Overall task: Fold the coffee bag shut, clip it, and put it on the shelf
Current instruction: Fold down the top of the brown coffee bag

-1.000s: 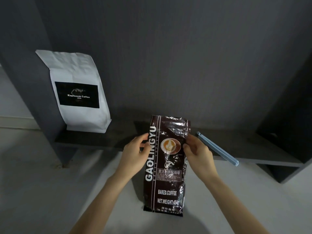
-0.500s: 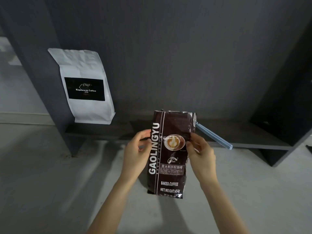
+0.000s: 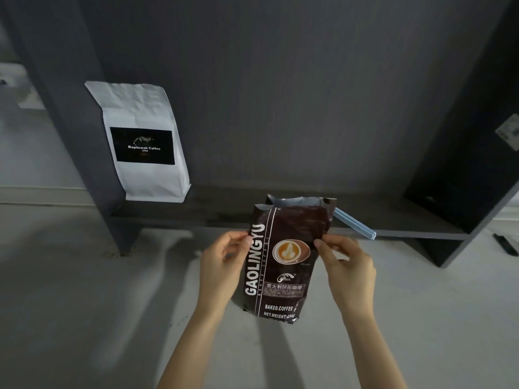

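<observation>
A white coffee bag (image 3: 146,144) stands at the left end of the dark shelf (image 3: 393,220), leaning against the side panel. My left hand (image 3: 222,273) pinches the left edge of the brown coffee bag (image 3: 283,259) between thumb and fingers. I hold the bag upright in the air, in front of the shelf, its top open. My right hand (image 3: 348,270) pinches the bag's right edge the same way. Behind the bag's upper right corner, a pale blue clip (image 3: 355,224) lies on the shelf.
</observation>
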The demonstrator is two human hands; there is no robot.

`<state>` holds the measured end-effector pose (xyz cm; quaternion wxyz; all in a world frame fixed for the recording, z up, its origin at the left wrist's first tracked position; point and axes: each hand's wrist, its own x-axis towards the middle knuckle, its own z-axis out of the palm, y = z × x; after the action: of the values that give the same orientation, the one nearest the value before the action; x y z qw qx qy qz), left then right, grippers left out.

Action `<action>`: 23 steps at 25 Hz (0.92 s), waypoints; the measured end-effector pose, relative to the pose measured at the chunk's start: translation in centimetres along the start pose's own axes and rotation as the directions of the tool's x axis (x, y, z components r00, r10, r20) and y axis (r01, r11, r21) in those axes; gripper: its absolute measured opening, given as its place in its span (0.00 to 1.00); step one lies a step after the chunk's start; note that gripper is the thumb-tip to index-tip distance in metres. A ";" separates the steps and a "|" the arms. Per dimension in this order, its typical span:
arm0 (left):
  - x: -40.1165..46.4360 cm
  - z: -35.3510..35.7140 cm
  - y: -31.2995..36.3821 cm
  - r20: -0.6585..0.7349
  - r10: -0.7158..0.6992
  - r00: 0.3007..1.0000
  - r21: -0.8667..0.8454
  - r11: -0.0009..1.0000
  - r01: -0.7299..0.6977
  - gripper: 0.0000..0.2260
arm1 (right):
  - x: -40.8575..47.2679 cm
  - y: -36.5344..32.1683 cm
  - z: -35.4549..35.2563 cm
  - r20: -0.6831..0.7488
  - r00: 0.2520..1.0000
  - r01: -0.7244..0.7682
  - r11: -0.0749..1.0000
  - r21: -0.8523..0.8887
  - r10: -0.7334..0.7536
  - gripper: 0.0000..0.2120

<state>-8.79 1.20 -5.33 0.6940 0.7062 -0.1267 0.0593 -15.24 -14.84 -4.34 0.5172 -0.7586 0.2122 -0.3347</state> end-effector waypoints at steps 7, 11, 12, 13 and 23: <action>-0.3 0.4 0.0 0.044 -0.006 0.999 -0.049 0.999 0.008 0.08 | -0.3 0.4 -0.2 0.040 0.998 -0.051 0.993 0.105 0.047 0.11; -0.3 0.7 -0.2 0.066 -0.003 0.998 -0.057 0.998 0.007 0.04 | -0.4 0.9 -0.3 0.030 0.999 -0.046 0.993 0.108 0.043 0.09; -0.3 0.7 -0.2 0.061 0.001 0.998 -0.047 0.999 0.002 0.04 | -0.4 1.0 -0.3 0.024 0.998 -0.051 0.993 0.103 0.049 0.07; -0.3 0.7 -0.3 0.051 0.004 0.999 -0.037 0.999 -0.003 0.05 | -0.4 1.1 -0.4 0.019 0.998 -0.056 0.993 0.101 0.055 0.05; -0.3 -0.1 -0.5 0.035 0.059 0.998 0.046 0.997 -0.061 0.13 | -0.5 1.0 0.2 0.052 0.998 -0.054 0.987 0.153 0.046 0.09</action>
<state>-8.99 1.34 -5.88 0.6729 0.7191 -0.1579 0.0714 -15.44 -14.75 -5.45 0.5876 -0.7186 0.1920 -0.3185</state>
